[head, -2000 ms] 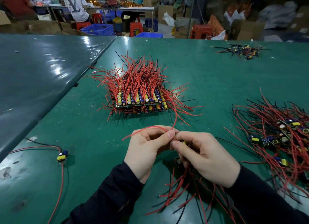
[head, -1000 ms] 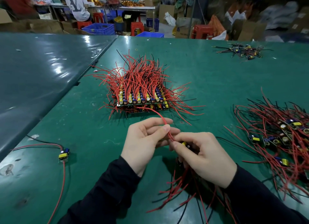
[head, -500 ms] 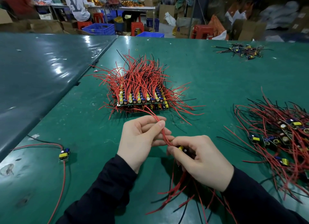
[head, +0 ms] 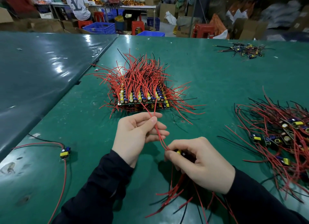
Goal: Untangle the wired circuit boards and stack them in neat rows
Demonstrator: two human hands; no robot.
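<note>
A broad table covered in green matting meets a darker, glossy-sheeted table on the left; beyond them stand red plastic stools, blue slatted plastic crates, brown cardboard boxes; seated workers at a far bench.

The tabletop is dark green. The big stack of boards has red wires, a few black ones, and yellow and blue parts. The messy pile is red and black too. One small board is yellow and blue. The sleeves are black.
</note>
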